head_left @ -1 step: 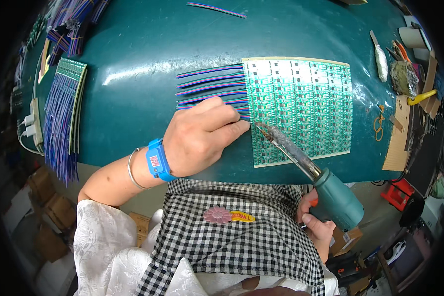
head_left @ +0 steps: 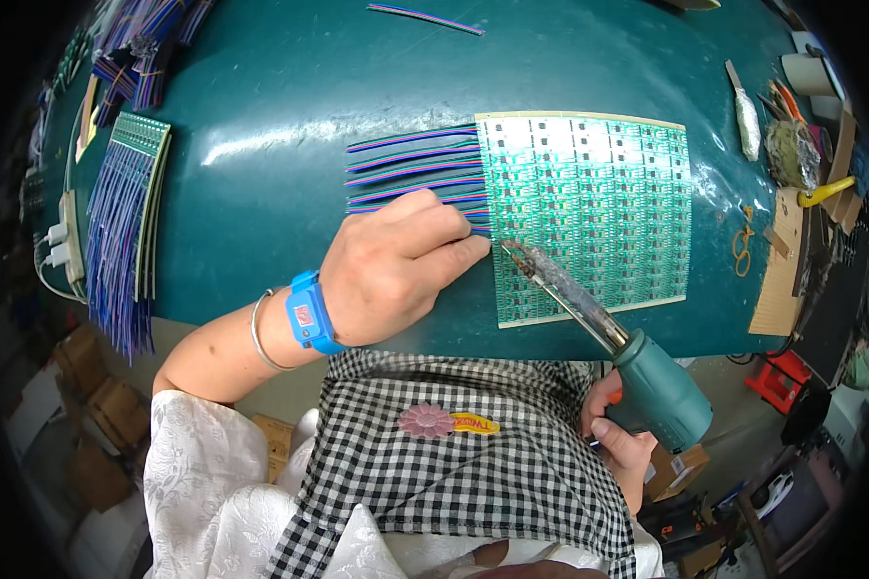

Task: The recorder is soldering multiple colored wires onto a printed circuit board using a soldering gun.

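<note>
A panel of green circuit boards (head_left: 589, 222) lies on the table, with several multicoloured ribbon wires (head_left: 410, 166) reaching out from its left edge. My left hand (head_left: 401, 256) is closed in a pinch at that edge, on the end of a ribbon wire mostly hidden under the fingers. Below the table's front edge, my right hand (head_left: 620, 439) is wrapped round the handle of a green soldering gun (head_left: 661, 391). The gun slants up and left over the panel, and its tip is close to my left fingertips, by the wire's end.
On the left lies a stack of wired panels (head_left: 126, 207) beside a power strip (head_left: 68, 241). Bundled wires (head_left: 150, 48) are at the far left, and one loose ribbon wire (head_left: 425, 17) at the back. Cardboard (head_left: 780, 275), a yellow-handled tool (head_left: 828, 191) and a wrapped blade (head_left: 745, 121) sit on the right.
</note>
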Action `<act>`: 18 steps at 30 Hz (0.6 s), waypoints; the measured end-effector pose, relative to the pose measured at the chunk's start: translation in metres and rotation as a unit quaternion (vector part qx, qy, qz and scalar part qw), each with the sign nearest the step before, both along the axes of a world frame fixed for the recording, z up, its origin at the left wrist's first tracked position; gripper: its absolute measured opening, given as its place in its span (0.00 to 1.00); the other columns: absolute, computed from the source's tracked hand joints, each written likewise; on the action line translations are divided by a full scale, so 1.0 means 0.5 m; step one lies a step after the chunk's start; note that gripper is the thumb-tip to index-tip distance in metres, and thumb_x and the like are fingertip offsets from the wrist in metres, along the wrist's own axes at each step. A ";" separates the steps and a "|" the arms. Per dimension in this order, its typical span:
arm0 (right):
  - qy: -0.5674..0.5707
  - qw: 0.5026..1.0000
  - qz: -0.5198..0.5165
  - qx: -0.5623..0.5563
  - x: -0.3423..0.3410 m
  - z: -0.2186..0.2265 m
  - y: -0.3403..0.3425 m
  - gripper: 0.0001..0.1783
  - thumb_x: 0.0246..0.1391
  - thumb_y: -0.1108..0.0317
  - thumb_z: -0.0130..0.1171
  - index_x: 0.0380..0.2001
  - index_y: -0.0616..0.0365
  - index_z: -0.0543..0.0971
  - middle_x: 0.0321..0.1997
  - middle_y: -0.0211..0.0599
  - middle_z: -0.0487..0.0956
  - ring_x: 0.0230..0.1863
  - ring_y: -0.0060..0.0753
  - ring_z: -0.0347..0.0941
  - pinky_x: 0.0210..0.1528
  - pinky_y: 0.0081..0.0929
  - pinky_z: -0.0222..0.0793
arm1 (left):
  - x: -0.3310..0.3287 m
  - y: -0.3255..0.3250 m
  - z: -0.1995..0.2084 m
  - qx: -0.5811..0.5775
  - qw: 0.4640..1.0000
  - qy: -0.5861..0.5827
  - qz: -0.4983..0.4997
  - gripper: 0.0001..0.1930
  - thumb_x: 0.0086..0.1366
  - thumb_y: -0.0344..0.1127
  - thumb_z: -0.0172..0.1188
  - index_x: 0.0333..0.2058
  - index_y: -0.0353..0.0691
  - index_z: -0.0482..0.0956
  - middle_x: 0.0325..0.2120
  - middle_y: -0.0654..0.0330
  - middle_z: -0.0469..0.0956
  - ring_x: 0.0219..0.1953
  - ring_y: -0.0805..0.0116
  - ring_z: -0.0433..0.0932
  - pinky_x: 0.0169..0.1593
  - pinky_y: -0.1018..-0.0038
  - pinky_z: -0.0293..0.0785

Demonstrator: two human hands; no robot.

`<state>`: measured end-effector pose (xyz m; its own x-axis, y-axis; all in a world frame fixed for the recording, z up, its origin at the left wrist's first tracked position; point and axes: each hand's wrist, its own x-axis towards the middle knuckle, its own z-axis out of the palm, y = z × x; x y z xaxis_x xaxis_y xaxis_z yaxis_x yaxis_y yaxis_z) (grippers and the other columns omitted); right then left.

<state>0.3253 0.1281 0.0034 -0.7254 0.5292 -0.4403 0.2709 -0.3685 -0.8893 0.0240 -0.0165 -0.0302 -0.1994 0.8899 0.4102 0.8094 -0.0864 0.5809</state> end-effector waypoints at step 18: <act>-0.015 0.996 0.001 -0.087 0.001 0.025 0.008 0.30 0.44 0.73 0.70 0.52 0.66 0.73 0.29 0.34 0.76 0.30 0.27 0.70 0.36 0.25 0.69 | 0.003 -0.003 -0.002 -0.003 1.000 0.024 0.001 0.18 0.41 0.21 0.64 0.37 0.34 0.84 0.31 0.57 0.78 0.27 0.62 0.75 0.26 0.70 0.74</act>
<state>0.3258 0.1322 0.0160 -0.7111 0.4420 -0.5468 0.2966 -0.5165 -0.8033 0.0253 -0.0182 -0.0310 -0.1813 0.8923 0.4135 0.8362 -0.0814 0.5423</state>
